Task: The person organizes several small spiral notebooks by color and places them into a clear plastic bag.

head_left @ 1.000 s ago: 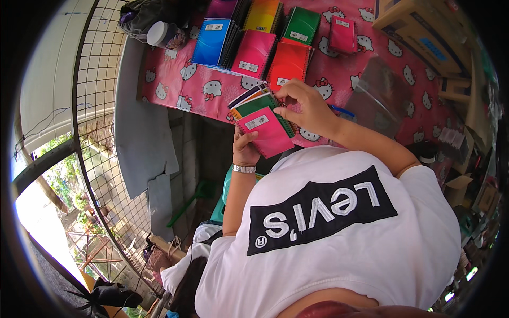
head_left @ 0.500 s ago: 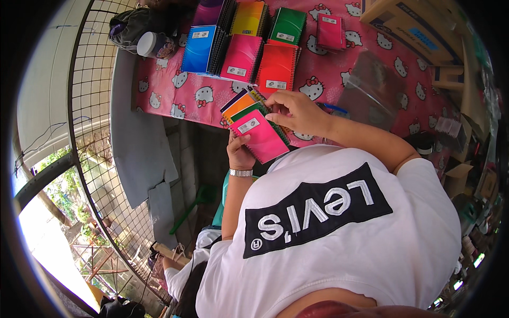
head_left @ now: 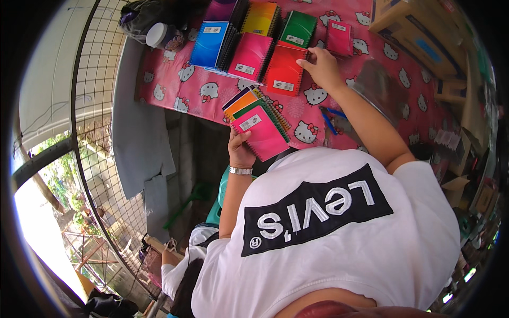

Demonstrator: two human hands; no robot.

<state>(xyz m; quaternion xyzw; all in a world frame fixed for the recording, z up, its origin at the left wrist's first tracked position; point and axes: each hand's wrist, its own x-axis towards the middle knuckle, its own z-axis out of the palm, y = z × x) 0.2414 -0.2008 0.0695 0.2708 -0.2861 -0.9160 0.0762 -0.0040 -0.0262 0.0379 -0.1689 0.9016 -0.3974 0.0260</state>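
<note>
My left hand (head_left: 242, 151) is closed on a fan of small spiral notebooks, its thumb over the front pink notebook (head_left: 262, 135). Behind that one show edges of a green notebook (head_left: 245, 109), an orange one and a dark purple one. My right hand (head_left: 322, 68) is at the upper right edge of a red spiral notebook (head_left: 283, 71) on the table, thumb and forefinger apart. Beside the red one lie a pink stack (head_left: 250, 55) and a blue stack (head_left: 212, 45). Farther back are green (head_left: 298, 29), yellow (head_left: 260, 18) and purple (head_left: 225, 9) notebooks.
A pink cloth with cat faces covers the table (head_left: 209, 95). Another pink notebook (head_left: 338, 37) lies at the back right, near a cardboard box (head_left: 419, 40). Blue pens (head_left: 330, 123) and clear plastic (head_left: 379, 87) lie right. A white-lidded jar (head_left: 157, 36) stands left, by a wire grid (head_left: 98, 106).
My right hand has left the fanned notebooks and moved away and to the right, to the red notebook. The left hand keeps its hold on the fan. The view has shifted slightly.
</note>
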